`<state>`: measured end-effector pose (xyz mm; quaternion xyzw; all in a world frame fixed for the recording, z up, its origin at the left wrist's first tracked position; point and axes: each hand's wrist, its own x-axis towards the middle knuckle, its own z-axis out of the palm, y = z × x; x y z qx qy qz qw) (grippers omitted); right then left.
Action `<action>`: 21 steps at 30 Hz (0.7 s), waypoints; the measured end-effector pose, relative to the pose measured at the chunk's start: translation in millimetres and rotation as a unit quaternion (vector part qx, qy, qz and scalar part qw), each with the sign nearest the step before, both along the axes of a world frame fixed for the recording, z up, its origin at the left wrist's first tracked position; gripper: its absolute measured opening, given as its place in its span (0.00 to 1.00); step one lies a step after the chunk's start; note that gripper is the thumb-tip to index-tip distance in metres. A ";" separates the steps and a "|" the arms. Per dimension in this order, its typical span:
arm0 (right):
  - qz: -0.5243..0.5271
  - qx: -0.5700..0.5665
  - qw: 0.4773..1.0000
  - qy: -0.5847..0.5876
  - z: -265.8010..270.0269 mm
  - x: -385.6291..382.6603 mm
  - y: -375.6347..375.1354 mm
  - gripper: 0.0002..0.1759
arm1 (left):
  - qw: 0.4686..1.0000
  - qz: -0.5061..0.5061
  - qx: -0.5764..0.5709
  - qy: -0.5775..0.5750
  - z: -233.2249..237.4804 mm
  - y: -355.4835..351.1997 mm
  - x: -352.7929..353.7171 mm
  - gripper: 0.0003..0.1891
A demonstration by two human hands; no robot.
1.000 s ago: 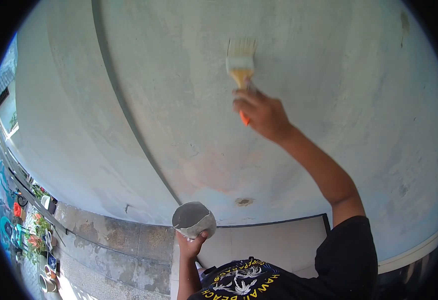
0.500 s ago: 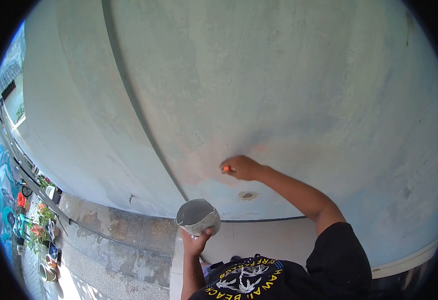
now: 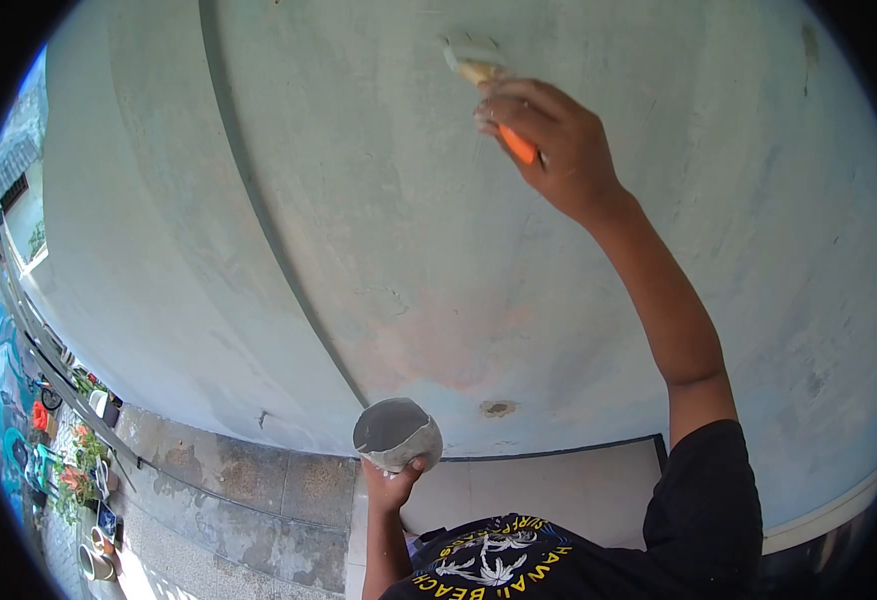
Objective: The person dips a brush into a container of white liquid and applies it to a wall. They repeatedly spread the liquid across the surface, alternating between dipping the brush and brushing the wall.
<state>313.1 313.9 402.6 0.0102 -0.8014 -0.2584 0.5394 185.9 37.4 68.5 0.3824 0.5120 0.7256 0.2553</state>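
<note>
My right hand [image 3: 550,142] is raised high against a pale green-blue wall [image 3: 378,200] and grips a paintbrush [image 3: 483,75] by its orange handle. The brush's bristles press on the wall near the top of the view and look blurred. Lower down, my left hand [image 3: 390,487] holds a small grey-smeared cup [image 3: 396,433] from underneath, its opening facing the wall. The cup's inside looks coated in grey paint.
A dark vertical groove [image 3: 278,240] runs down the wall left of the brush. A small chipped spot [image 3: 496,408] marks the wall near its base. Below lies a stained stone ledge [image 3: 248,480]. Far down at the left are potted plants and chairs [image 3: 63,470].
My right hand swept from low on the wall, near the chipped spot, up to the top of the view with the brush. The cup in my left hand stayed where it was.
</note>
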 end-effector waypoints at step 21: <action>0.133 -0.210 0.956 0.158 -164.8 61.2 -66.8 0.06 | 0.984 -0.174 0.018 0.034 -54.3 10.3 -50.6 0.43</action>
